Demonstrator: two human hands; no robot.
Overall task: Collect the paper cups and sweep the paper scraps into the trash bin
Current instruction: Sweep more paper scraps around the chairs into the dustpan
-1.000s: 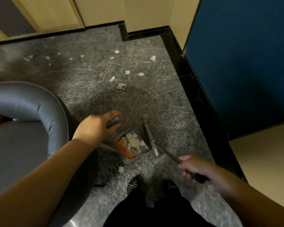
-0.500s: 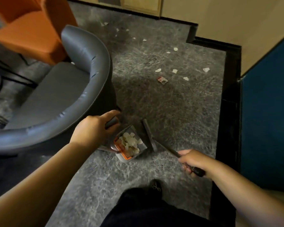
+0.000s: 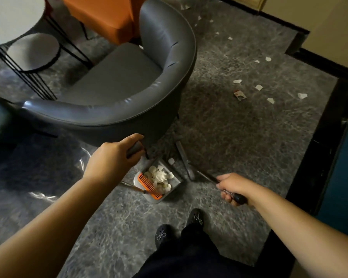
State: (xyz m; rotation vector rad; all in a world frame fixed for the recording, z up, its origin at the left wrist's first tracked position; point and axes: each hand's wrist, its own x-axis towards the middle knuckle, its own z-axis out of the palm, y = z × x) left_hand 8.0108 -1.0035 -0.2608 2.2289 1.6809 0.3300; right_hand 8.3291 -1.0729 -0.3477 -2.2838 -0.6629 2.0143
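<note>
Dustpan on the floor just ahead of the shoes, paper scraps piled inside, one scrap just beyond its mouth. Broom head immediately right of the dustpan. Armchair behind and to the left. Table far left, past the armchair. More loose scraps scattered ahead to the right, near the wall.
</note>
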